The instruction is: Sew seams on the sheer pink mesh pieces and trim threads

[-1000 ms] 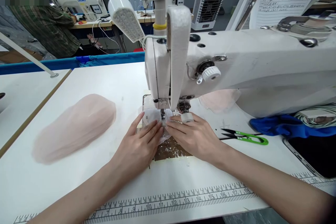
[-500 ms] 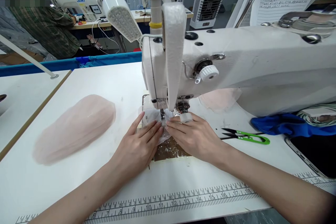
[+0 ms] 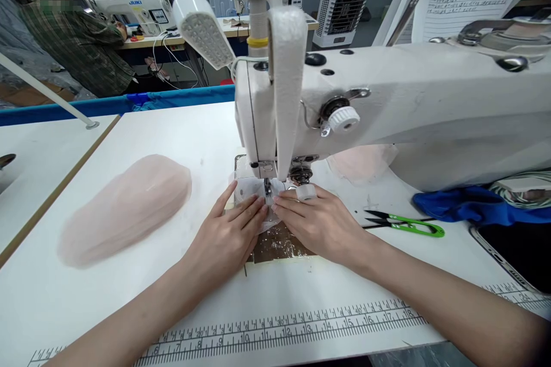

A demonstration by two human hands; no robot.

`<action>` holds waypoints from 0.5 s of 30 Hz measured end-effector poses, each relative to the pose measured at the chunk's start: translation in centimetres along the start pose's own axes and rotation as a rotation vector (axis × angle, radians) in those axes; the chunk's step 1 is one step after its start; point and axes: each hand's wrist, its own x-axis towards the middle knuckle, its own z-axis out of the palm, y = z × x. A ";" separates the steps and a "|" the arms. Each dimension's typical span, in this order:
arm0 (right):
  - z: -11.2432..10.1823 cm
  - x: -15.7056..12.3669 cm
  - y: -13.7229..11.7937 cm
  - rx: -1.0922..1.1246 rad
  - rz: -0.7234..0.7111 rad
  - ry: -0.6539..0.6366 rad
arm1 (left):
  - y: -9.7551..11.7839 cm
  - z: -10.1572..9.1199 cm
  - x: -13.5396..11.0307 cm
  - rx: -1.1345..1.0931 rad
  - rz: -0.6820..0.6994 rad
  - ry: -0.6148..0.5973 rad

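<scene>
My left hand (image 3: 230,232) lies flat with its thumb spread, its fingertips on a small piece of sheer pale fabric (image 3: 270,220) just in front of the presser foot (image 3: 267,187). From the other side my right hand (image 3: 322,222) presses its outstretched fingers on the same fabric. The fingertips of both hands nearly meet before the needle area of a white sewing machine (image 3: 387,86). Much of the fabric is hidden under the hands. A small white roller-like part (image 3: 306,192) sits against the right fingers.
Sheer pink pieces (image 3: 129,206) lie at left, and another pink piece (image 3: 364,160) behind the machine head. Green thread snips (image 3: 413,226), a blue cloth (image 3: 469,203) and a phone (image 3: 516,249) are at right. A ruler strip (image 3: 284,330) runs along the front. A co-worker (image 3: 77,46) sits beyond.
The hands stay in nearly the same place on the fabric. The whole view has shifted very slightly, and the co-worker's head has moved a little.
</scene>
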 end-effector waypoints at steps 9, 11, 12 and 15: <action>0.0 0.1 0.1 -0.013 0.006 -0.021 | -0.3 0.1 0.1 -0.010 -0.003 -0.015; 0.1 0.1 0.1 -0.013 0.005 -0.021 | -0.3 0.2 0.1 -0.018 -0.009 -0.019; 0.1 0.1 0.2 -0.013 0.005 -0.018 | -0.4 0.2 0.1 -0.020 -0.011 -0.023; 0.2 0.1 0.2 -0.019 0.003 -0.023 | -0.4 0.2 0.2 -0.013 -0.006 -0.019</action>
